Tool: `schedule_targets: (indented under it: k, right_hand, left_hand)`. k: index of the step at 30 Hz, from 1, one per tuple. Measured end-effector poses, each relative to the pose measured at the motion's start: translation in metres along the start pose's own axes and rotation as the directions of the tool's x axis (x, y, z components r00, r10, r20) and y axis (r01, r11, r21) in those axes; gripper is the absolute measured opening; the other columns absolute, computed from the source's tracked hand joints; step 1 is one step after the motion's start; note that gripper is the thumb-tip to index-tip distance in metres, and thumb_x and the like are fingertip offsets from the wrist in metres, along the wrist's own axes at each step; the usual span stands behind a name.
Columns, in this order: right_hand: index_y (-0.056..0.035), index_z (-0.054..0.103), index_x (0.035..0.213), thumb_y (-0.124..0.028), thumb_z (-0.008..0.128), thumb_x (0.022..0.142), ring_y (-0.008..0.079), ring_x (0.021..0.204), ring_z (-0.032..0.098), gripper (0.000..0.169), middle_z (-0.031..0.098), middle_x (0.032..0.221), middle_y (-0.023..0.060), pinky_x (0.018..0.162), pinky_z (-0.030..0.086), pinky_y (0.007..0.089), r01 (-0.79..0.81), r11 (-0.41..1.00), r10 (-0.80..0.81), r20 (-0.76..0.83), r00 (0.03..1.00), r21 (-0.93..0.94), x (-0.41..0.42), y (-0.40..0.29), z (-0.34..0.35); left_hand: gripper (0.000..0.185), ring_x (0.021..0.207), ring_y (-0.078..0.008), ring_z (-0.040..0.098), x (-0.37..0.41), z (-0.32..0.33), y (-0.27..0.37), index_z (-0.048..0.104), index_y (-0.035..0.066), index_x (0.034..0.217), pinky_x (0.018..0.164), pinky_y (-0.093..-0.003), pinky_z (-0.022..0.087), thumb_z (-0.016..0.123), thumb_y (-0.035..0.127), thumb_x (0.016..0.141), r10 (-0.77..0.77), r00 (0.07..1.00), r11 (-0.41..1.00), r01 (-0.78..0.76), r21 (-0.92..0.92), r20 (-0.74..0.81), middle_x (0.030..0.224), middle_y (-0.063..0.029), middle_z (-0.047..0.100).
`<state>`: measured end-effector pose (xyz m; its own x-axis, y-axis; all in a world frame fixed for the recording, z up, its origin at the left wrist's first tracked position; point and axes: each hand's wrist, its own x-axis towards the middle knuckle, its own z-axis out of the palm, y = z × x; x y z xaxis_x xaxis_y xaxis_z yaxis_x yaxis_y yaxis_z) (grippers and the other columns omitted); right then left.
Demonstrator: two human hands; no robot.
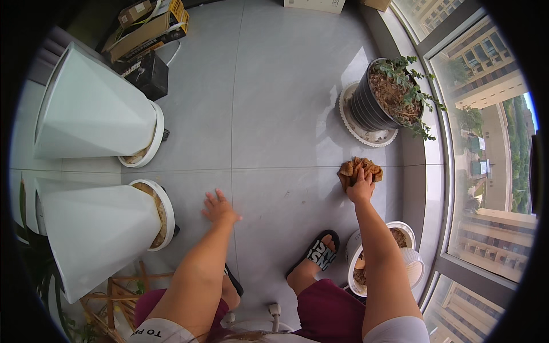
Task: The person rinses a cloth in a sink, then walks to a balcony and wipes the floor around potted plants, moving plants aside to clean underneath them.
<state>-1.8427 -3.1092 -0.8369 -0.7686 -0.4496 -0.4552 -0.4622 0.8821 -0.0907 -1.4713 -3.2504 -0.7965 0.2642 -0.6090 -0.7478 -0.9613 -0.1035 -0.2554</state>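
Observation:
My right hand [361,188] presses a crumpled brown cloth [359,169] onto the grey tiled floor [274,128], its fingers resting on the near side of the bunched fabric. To the left, my left hand [221,208] hovers over or rests on the floor with spread fingers and nothing in it; whether it touches the tile I cannot tell. A few small specks lie on the tile between my hands. Just beyond the cloth stands a black ribbed pot [364,100] with a leafy succulent, set on a white scalloped saucer [346,112].
Two tall white planters [98,111] on wheeled saucers line the left side. Behind them are a black box-like object [150,75] and an opened carton [141,36]. White pots [354,253] sit beside my right forearm. A window [476,171] runs along the right, above a ledge.

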Motion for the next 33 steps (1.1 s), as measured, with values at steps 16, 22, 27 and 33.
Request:
schedule_targets:
  k: [16,22,27,33]
  right_hand:
    - [-0.0148,0.057,0.116,0.003,0.065,0.065,0.0386,0.103,0.051,0.054,0.053,0.116,0.0163,0.088,0.047,0.0447,0.791,0.495,-0.809,-0.14,0.57,0.359,-0.142,-0.112,0.037]
    - [-0.0251,0.04,0.142,-0.053,0.076,0.064,0.0439,0.132,0.026,0.09,0.022,0.15,0.0192,0.107,0.03,0.0499,0.441,0.896,-0.424,-0.189,0.886,0.051,-0.007,-0.065,0.019]
    - [-0.0269,0.052,0.131,-0.054,0.072,0.069,0.0436,0.131,0.026,0.071,0.035,0.144,0.0123,0.106,0.024,0.0581,0.587,0.809,-0.551,-0.401,0.732,-0.04,-0.049,-0.152,0.083]
    - [-0.0244,0.063,0.111,-0.023,0.074,0.065,0.0358,0.122,0.04,0.047,0.046,0.13,0.0039,0.096,0.035,0.0612,0.972,0.234,-0.961,-0.145,0.235,0.023,-0.161,-0.177,0.137]
  left_hand:
    - [0.118,0.141,-0.0358,0.015,0.005,-0.013,-0.013,0.008,0.016,0.151,0.113,-0.0574,0.008,0.08,0.052,0.065,0.157,0.987,0.982,-0.154,0.113,-0.021,0.156,-0.0179,0.007]
    - [0.129,0.144,-0.0319,0.005,0.038,-0.005,-0.037,0.006,0.016,0.151,0.111,-0.062,0.012,0.086,0.049,0.055,0.083,0.956,0.965,-0.147,-0.217,-0.28,0.156,-0.014,0.0]
    - [0.142,0.144,-0.0344,-0.012,0.06,-0.019,-0.064,-0.015,0.016,0.149,0.11,-0.0643,0.011,0.087,0.047,0.054,0.021,0.999,0.961,-0.03,-0.274,-0.035,0.155,-0.0148,-0.018]
    - [0.155,0.14,-0.0369,-0.026,0.078,-0.008,-0.067,-0.028,0.014,0.144,0.109,-0.0656,0.001,0.09,0.048,0.049,0.076,0.997,0.941,-0.061,-0.333,0.032,0.15,-0.0181,-0.032]
